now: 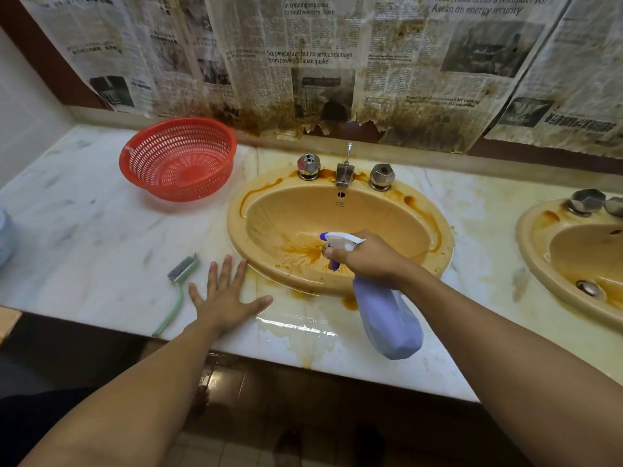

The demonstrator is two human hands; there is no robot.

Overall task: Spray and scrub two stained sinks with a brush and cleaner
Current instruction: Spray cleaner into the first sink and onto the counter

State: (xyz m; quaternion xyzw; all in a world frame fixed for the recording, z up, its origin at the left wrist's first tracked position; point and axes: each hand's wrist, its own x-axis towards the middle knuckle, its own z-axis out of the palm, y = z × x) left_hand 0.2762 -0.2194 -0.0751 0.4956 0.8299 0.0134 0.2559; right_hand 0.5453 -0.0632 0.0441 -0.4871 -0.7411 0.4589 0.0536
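Item 1: my right hand [367, 257] grips the lilac plastic spray bottle [387, 318], finger at the trigger, nozzle aimed into the stained ochre oval sink [236, 227].
Item 2: my left hand [226, 294], flat and splayed, holds nothing and braces on the white marble counter [101, 237].
Item 3: green-handled scrub brush [183, 267], just left of it, in reach.

Red basket [178, 160] on marble counter [84, 214]; stained newspaper [320, 62] behind; blurred blue object [5, 237], perhaps a container.
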